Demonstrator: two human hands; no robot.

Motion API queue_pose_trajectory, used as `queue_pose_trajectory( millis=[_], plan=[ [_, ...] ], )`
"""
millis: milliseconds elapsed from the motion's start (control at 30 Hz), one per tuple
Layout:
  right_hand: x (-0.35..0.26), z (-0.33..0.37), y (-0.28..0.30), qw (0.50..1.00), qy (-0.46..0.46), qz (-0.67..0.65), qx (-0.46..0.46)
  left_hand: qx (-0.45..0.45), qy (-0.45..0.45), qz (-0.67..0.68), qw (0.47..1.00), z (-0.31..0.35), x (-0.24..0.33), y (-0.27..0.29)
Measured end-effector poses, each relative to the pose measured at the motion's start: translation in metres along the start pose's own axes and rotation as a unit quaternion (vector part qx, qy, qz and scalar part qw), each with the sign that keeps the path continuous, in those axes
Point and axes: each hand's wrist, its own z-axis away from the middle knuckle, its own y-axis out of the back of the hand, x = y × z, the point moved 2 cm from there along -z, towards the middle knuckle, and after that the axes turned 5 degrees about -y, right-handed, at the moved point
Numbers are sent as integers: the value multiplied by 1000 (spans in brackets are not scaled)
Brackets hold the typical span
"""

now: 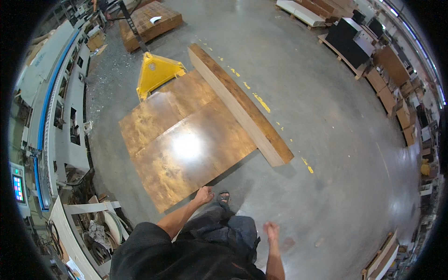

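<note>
Near the front edge of a glossy brown panel (163,165) is my left hand (204,194), its fingers curled with nothing visible in them. Whether it touches the panel I cannot tell. Over the grey floor to the right hangs my right hand (270,229), blurred, and I see no object in it. A second brown panel (144,119) lies beside the first, farther off. Along their right side runs a long board stack (238,109) with a pale wood side and a dark brown top. A yellow pallet jack (158,72) stands at the panels' far side.
A long machine with a blue rail (48,98) and a lit screen (18,188) lines the left. Behind the jack sits a brown panel stack (156,23). At lower left is a cluttered white-framed bench (93,207). Pallets with black boxes (347,42) and cartons (387,99) stand along the right.
</note>
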Motion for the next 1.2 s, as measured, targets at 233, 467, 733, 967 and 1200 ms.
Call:
queue_pose_trajectory(
  millis=[233, 467, 733, 967, 1200],
  plan=[
    [-206, -215, 70, 942, 174, 282, 44, 59, 132, 267, 953, -113, 80, -95],
    [-313, -457, 58, 850, 222, 471, -80, 136, 159, 441, 873, -284, 167, -204],
    [-313, -537, -3, 875, 119, 379, -278, 187, 169, 515, 819, -442, 197, -269],
    [-283, -546, 3, 865, 169, 399, -252, 222, 104, 655, 715, -461, 179, -299],
    [-269, -490, -23, 862, 164, 431, -209, 255, 68, 690, 675, -417, 171, -285]
  ],
)
